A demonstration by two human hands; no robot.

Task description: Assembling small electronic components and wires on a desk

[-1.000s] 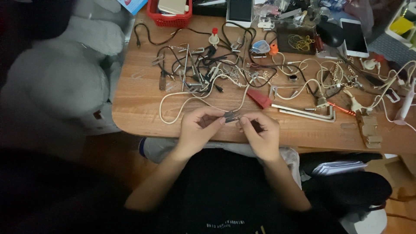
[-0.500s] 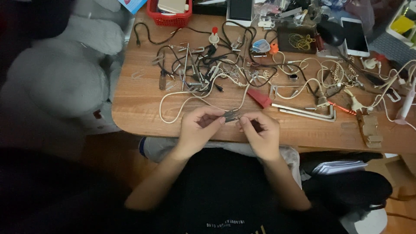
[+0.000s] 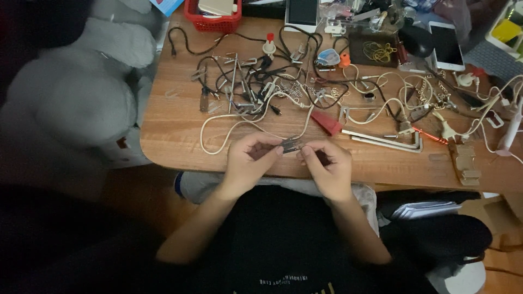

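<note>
My left hand [image 3: 249,162] and my right hand [image 3: 328,166] meet over the near edge of a wooden table [image 3: 174,136]. Between their fingertips they pinch a small grey metal piece [image 3: 291,145]. The left thumb and forefinger hold its left end, the right fingers its right end. A cream cable [image 3: 229,129] loops on the table just beyond the left hand and runs up to the metal piece.
Tangled black and cream cables, metal clips and chains [image 3: 272,87] cover the table's middle. A red wedge [image 3: 327,123] and long hex keys [image 3: 387,141] lie right of the hands. A red basket [image 3: 213,19], phones [image 3: 445,46] and a grey plush toy [image 3: 81,92] sit around.
</note>
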